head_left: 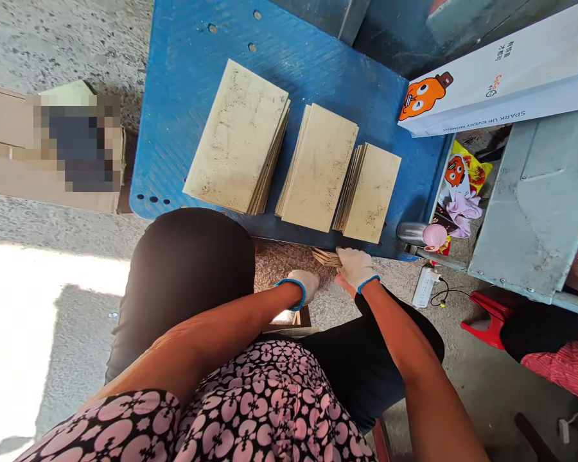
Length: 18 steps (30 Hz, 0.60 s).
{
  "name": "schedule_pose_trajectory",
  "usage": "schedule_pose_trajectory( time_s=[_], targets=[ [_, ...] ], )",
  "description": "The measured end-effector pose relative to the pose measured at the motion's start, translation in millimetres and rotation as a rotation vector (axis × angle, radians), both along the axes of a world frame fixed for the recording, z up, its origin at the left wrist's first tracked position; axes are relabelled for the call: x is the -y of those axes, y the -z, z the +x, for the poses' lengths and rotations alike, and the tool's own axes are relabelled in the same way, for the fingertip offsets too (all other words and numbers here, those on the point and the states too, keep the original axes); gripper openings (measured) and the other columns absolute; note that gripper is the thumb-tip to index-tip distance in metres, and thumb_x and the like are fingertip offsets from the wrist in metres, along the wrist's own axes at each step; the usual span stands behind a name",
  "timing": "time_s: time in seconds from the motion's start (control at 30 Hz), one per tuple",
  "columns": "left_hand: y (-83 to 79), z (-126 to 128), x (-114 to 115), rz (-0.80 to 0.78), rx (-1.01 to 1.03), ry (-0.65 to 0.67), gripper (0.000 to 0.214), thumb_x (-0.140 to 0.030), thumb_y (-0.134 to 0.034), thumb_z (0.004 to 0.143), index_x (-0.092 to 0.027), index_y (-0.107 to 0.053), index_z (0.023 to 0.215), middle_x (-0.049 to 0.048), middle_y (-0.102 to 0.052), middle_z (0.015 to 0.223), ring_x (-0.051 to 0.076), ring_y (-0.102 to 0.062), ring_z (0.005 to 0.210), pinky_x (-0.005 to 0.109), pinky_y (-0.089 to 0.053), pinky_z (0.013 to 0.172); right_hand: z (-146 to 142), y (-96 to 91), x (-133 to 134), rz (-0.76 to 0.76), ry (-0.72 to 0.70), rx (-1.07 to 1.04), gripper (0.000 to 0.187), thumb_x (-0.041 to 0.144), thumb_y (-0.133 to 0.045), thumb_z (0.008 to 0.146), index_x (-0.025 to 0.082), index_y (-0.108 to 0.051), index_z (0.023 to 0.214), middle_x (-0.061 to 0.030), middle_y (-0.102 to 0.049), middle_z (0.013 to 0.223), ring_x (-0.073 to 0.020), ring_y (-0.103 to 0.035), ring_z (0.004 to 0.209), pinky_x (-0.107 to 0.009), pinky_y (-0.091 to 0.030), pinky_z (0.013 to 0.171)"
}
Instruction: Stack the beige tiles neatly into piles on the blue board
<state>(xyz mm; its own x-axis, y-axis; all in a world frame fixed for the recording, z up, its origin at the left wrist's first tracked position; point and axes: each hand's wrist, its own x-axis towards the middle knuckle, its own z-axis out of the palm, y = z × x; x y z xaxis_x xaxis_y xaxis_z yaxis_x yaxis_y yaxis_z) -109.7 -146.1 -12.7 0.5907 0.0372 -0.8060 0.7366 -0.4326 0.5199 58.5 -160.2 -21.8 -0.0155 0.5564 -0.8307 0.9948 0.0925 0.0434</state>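
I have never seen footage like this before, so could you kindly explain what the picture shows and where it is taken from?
The one picture comes from a camera worn on a person's head, looking down at their own two gloved hands. The right hand grips a small stack of thin boards near the floor, below the edge of a blue table. The left hand is beside it; whether it holds anything is unclear. Three piles of pale panels lie on the table. A white box sits to the right.

Blue table edge (289,232) directly above gloved fingertips (349,255); three plate stacks (318,167) beyond fingers block tabletop. Bare floor (289,263) open left of fingers; power strip (426,287) right.
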Motion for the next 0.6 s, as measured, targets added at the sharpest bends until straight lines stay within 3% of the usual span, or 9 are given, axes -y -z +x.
schedule_pose_trajectory(
  time_s=[0.27, 0.4, 0.5, 0.53, 0.6],
  targets=[
    [0.5, -1, -3, -0.007, 0.013, -0.020, 0.053, -0.013, -0.067, 0.081, -0.010, -0.062, 0.134, 0.0241, -0.068, 0.125, 0.037, -0.066, 0.115, 0.042, -0.053, 0.097, 2, 1.3, -15, -0.032, 0.058, 0.010, 0.041, 0.029, -0.073, 0.083, 0.023, -0.062, 0.122, -0.0115, -0.068, 0.119, -0.0265, -0.069, 0.101, -0.034, -0.052, 0.082],
    [-1.9, -1, -4, -0.010, 0.011, -0.004, 0.055, -0.009, -0.063, 0.081, -0.008, -0.061, 0.135, 0.0247, -0.066, 0.128, 0.036, -0.065, 0.117, 0.041, -0.053, 0.098, -1, 0.1, -16, -0.029, 0.102, -0.004, 0.054, 0.031, -0.073, 0.083, 0.023, -0.056, 0.134, -0.0126, -0.067, 0.119, -0.0276, -0.067, 0.104, -0.035, -0.051, 0.084],
    [-3.1, 0, -4, 0.000, -0.003, 0.015, 0.056, -0.009, -0.061, 0.082, -0.009, -0.058, 0.138, 0.0229, -0.066, 0.130, 0.035, -0.065, 0.118, 0.040, -0.053, 0.097, 1, -13.3, -22, -0.008, 0.198, -0.031, 0.076, 0.041, -0.076, 0.078, 0.024, -0.045, 0.146, -0.0127, -0.065, 0.127, -0.0295, -0.064, 0.111, -0.036, -0.050, 0.087],
    [-4.2, 1, -4, 0.004, -0.012, 0.021, 0.056, -0.010, -0.062, 0.082, -0.010, -0.058, 0.138, 0.0222, -0.066, 0.130, 0.036, -0.065, 0.118, 0.041, -0.054, 0.096, 4, -21.3, -25, -0.001, 0.234, -0.042, 0.075, 0.044, -0.075, 0.078, 0.024, -0.047, 0.145, -0.0119, -0.065, 0.129, -0.0295, -0.064, 0.113, -0.035, -0.050, 0.087],
    [-8.9, 2, -6, 0.010, -0.031, 0.050, 0.055, -0.011, -0.064, 0.080, -0.010, -0.060, 0.135, 0.0225, -0.066, 0.130, 0.037, -0.065, 0.117, 0.044, -0.055, 0.093, 14, -41.1, -32, -0.013, 0.316, -0.065, 0.055, 0.050, -0.069, 0.081, 0.026, -0.061, 0.131, -0.0081, -0.069, 0.123, -0.0278, -0.065, 0.108, -0.033, -0.049, 0.082]
  ],
)
